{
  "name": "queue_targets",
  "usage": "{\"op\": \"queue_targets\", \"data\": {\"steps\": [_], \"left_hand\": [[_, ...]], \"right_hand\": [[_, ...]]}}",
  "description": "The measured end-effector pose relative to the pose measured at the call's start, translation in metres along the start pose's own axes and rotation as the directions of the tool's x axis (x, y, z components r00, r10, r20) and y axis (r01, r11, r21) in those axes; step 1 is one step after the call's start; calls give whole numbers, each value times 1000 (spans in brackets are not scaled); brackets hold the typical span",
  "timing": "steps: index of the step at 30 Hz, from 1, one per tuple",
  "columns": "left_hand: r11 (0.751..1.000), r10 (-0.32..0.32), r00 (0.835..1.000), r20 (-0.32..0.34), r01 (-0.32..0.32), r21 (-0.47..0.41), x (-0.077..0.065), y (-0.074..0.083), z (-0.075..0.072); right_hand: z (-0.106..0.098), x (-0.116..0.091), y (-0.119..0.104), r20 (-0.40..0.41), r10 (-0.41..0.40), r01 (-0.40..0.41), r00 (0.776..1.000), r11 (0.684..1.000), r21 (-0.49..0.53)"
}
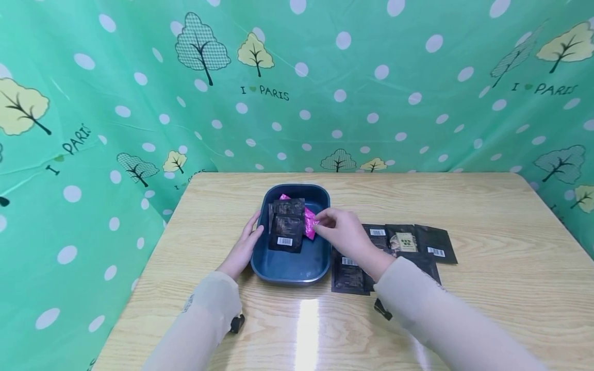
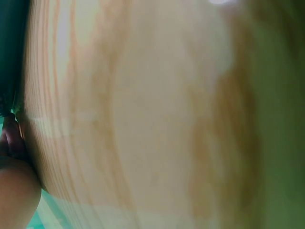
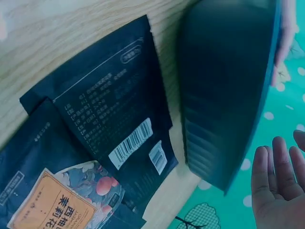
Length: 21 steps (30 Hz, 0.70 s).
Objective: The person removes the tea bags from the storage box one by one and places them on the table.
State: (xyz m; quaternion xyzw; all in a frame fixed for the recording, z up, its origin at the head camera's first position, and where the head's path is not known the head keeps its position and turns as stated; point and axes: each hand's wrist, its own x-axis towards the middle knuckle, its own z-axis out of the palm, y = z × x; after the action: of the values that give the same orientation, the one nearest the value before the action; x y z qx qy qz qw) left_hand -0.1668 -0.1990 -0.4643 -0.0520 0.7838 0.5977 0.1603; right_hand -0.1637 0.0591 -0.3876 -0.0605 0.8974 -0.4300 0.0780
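Observation:
A dark blue rectangular bin (image 1: 292, 273) sits on the table. My left hand (image 1: 242, 248) rests against the bin's left side, fingers stretched along its outer wall. Inside the bin lie black packets (image 1: 289, 226), the front one showing a white barcode label. A shiny pink packet (image 1: 309, 226) lies partly beneath them. My right hand (image 1: 345, 232) reaches over the bin's right rim and pinches the pink packet's right edge between thumb and fingertip. In the right wrist view the other fingers (image 3: 281, 167) of this hand extend past the rim, while the pink packet is hidden by the bin wall.
Several black pouches (image 1: 350, 281) lie overlapping to the right of the bin, partly under my right forearm. One pouch (image 3: 71, 195) has an orange label with fruit pictures. Behind the wooden table (image 1: 417, 193) hangs a green dotted cloth (image 1: 325, 118).

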Motion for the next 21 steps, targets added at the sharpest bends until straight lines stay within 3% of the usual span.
{"op": "queue_targets", "data": {"steps": [10,21], "left_hand": [[1000,-5,1000,1,5,3,0,1,1],[1000,-6,1000,-1,6,3,0,1,0]], "right_hand": [[24,11,-1,54,-56,62,997,989,-133],[41,12,-4,81,-151,168,985,949,-268]]}}
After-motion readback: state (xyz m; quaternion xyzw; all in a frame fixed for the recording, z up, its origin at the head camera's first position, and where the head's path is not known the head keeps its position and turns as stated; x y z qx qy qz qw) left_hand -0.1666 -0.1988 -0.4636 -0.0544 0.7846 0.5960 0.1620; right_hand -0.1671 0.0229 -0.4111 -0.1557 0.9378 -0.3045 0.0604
